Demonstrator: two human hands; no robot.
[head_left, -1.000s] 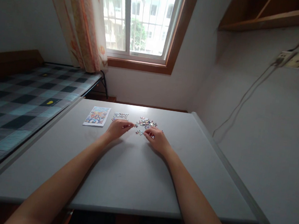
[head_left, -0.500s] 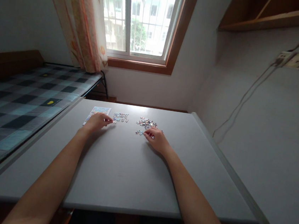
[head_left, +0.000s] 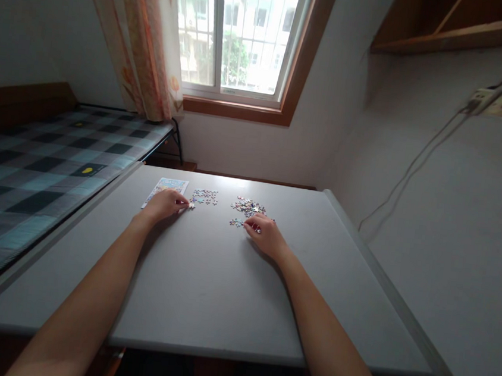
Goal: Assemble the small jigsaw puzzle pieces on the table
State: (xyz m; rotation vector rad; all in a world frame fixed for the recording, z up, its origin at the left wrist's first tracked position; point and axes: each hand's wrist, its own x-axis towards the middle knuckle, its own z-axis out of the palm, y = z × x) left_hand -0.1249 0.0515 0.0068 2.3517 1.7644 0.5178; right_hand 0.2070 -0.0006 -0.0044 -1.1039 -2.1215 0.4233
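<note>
My left hand (head_left: 166, 205) is closed in a pinch on a jigsaw puzzle piece (head_left: 192, 205) at the near left corner of some laid-out puzzle pieces (head_left: 205, 194). These lie in short rows, with small gaps among them. Partly under that hand is a printed picture sheet (head_left: 173, 184). My right hand (head_left: 266, 234) rests on the table with curled fingers; thumb and index finger pinch at the edge of a small group of pieces (head_left: 235, 222). What exactly is between those fingertips is too small to see clearly. Just beyond it lies a loose heap of puzzle pieces (head_left: 248, 205).
Both forearms lie across a grey-white table (head_left: 208, 291) with a raised right edge. A bed with a checked cover (head_left: 103, 142) stands to the left. Behind are a window (head_left: 235, 37) and a curtain (head_left: 145, 39). A cable (head_left: 408, 168) hangs down the right wall.
The view has shifted very slightly. My left fingertips have moved a little at the piece, which now shows more clearly. My right hand has kept its place and grip.
</note>
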